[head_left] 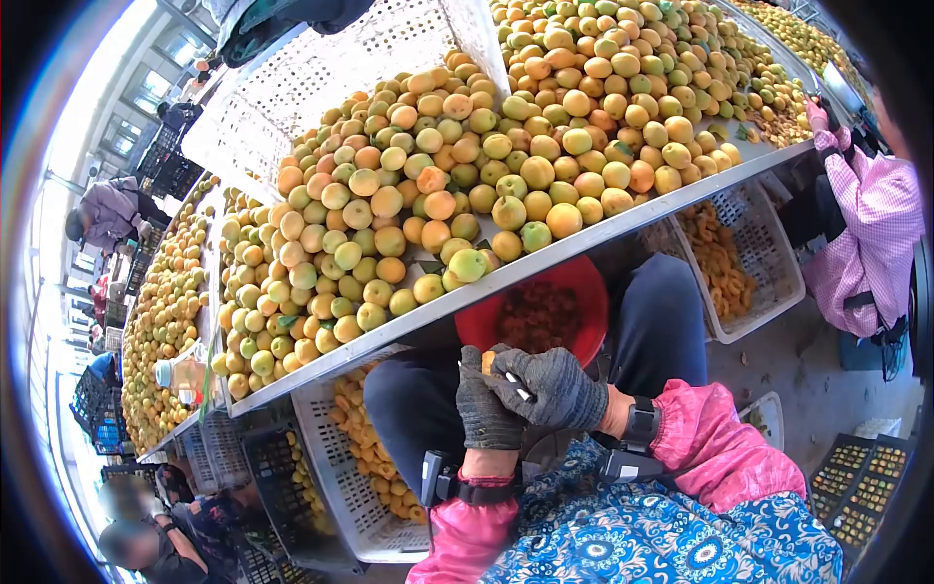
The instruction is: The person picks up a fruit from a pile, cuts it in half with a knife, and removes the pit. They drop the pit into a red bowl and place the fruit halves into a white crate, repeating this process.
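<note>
Over bowl (587, 287): apricot (488, 362) in L hand (484, 407) fingers; knife (517, 388) in R hand (556, 387)

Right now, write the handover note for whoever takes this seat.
Left hand: gloved, shut on an apricot.
Right hand: gloved, shut on a small pale tool, set against that fruit.
Done: the red bowl in the lap holds cut pieces, and the white crates on either side hold more.
Left: whole apricots heaped on the metal table.
</note>
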{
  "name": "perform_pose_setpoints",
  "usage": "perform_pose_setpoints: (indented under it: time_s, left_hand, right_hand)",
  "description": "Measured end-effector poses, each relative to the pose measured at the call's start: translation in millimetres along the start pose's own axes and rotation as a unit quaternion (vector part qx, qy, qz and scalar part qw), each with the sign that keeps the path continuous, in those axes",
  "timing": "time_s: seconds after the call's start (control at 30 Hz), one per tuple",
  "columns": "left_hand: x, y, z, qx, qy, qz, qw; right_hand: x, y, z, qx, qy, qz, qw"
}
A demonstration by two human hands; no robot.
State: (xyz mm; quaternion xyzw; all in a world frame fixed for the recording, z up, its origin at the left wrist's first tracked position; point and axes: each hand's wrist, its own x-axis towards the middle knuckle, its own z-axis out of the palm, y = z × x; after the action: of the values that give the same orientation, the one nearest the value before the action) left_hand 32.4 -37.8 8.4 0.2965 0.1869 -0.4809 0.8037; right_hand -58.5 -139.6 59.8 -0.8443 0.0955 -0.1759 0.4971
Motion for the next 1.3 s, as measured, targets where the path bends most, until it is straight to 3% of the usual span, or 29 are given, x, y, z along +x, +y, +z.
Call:
perform_pose_setpoints:
  time_s: [0.07, 0.13, 0.17, 0.23, 0.27, 0.3, 0.37, 0.4, 0.43, 0.5, 0.53, 0.57, 0.63, 0.7, 0.73, 0.77, 0.8, 0.87, 0.9, 0.93, 0.97, 1.0, 1.03, 1.1, 1.17, 1.23, 1.3]
  left_hand:
    - [-3.0, 0.5, 1.5, -0.037, -0.006, -0.047, 0.998]
    - [-0.7, 3.6, -1.7, -0.074, -0.020, -0.113, 0.991]
    - [-2.0, 3.9, 3.0, -0.074, -0.020, -0.113, 0.991]
    - [-6.2, 7.4, 15.0, 0.010, 0.074, 0.007, 0.997]
    - [-9.9, 22.8, 8.8, -0.064, -0.052, -0.102, 0.991]
    - [-10.1, 23.4, 6.1, -0.064, -0.052, -0.096, 0.992]
    - [-16.0, 24.8, 10.9, -0.055, -0.134, -0.081, 0.986]
    - [-26.6, 26.8, 29.9, 0.009, -0.021, -0.045, 0.999]
    - [-25.6, 27.3, 26.6, 0.011, -0.022, -0.041, 0.999]
    - [-22.9, 29.0, 16.3, 0.012, -0.108, -0.043, 0.993]
    - [-31.8, 29.7, 27.3, 0.052, -0.046, -0.034, 0.997]
    - [-36.4, 27.9, 46.4, 0.059, 0.079, -0.019, 0.995]
    - [-42.8, 36.8, 42.1, 0.131, 0.039, 0.066, 0.988]
    - [-64.9, 59.7, 56.5, 0.298, 0.037, 0.250, 0.921]
    - [-58.4, 76.5, 30.3, 0.222, 0.026, 0.260, 0.940]
    - [-65.0, 100.2, 6.8, 0.255, -0.002, 0.289, 0.923]
    - [-69.1, 114.4, 0.0, 0.329, 0.078, 0.413, 0.845]
    - [-91.0, 154.1, -8.2, 0.459, 0.169, 0.403, 0.774]
    - [-92.4, 174.2, -24.1, 0.459, 0.173, 0.408, 0.770]
    - [-86.1, 194.6, -47.6, 0.653, 0.210, 0.476, 0.551]
    - [-83.6, 205.9, -50.5, 0.788, 0.229, 0.497, 0.281]
    - [-84.0, 212.9, -53.6, 0.793, 0.273, 0.423, 0.343]
    - [-79.1, 220.6, -54.5, 0.792, 0.278, 0.424, 0.341]
    - [-60.2, 239.3, -39.6, 0.746, 0.296, 0.419, 0.424]
    - [-26.2, 265.5, -32.6, 0.733, 0.252, 0.478, 0.412]
    - [7.2, 290.6, -8.8, 0.752, 0.217, 0.481, 0.395]
    - [37.9, 305.3, 22.8, 0.781, 0.246, 0.478, 0.319]
  right_hand:
    - [-6.7, 2.0, -0.9, -0.021, -0.011, -0.013, 1.000]
    - [-14.3, 9.7, 1.8, -0.087, 0.017, -0.115, 0.989]
    - [-14.6, 7.7, 1.5, -0.087, 0.017, -0.114, 0.990]
    - [-13.0, -0.8, 0.8, 0.219, 0.085, 0.009, 0.972]
    - [-11.3, -8.2, -5.2, 0.256, 0.125, 0.041, 0.958]
    - [-7.7, -9.2, -11.3, 0.259, 0.121, 0.038, 0.958]
    - [3.1, -5.9, -26.5, 0.185, 0.134, 0.053, 0.972]
    - [5.5, -5.8, -31.4, 0.081, 0.125, 0.113, 0.982]
    - [4.9, -4.5, -32.3, 0.083, 0.125, 0.108, 0.983]
    - [5.7, -4.1, -29.3, 0.064, 0.049, 0.040, 0.996]
    - [7.0, -9.8, -24.4, 0.102, 0.041, 0.034, 0.993]
    - [10.3, -15.8, -23.6, 0.105, 0.038, 0.025, 0.993]
    - [19.2, -27.0, -26.3, 0.043, -0.029, 0.056, 0.997]
    - [24.7, -22.5, -29.4, 0.050, -0.060, 0.049, 0.996]
    - [23.7, -13.0, -27.8, 0.048, -0.048, 0.047, 0.997]
    - [22.0, -4.0, -26.2, 0.046, -0.036, 0.047, 0.997]
    - [20.5, 2.8, -24.9, 0.053, -0.016, 0.044, 0.997]
    - [18.5, 5.6, -30.1, 0.057, -0.034, 0.051, 0.996]
    - [17.8, 6.2, -33.0, 0.060, -0.049, 0.065, 0.995]
    - [17.7, 7.4, -35.6, 0.031, -0.069, 0.060, 0.995]
    - [18.3, 7.8, -37.4, 0.033, -0.072, 0.054, 0.995]
    - [18.9, 8.4, -38.9, -0.042, -0.094, 0.058, 0.993]
    - [19.0, 11.2, -38.9, -0.117, -0.114, 0.061, 0.985]
    - [20.3, 15.9, -37.4, -0.124, -0.109, 0.050, 0.985]
    - [25.3, 9.8, -43.1, -0.117, -0.170, 0.142, 0.968]
    - [18.7, 28.9, -35.0, -0.141, -0.131, 0.112, 0.975]
    - [21.9, 34.9, -34.6, -0.171, -0.159, 0.125, 0.964]
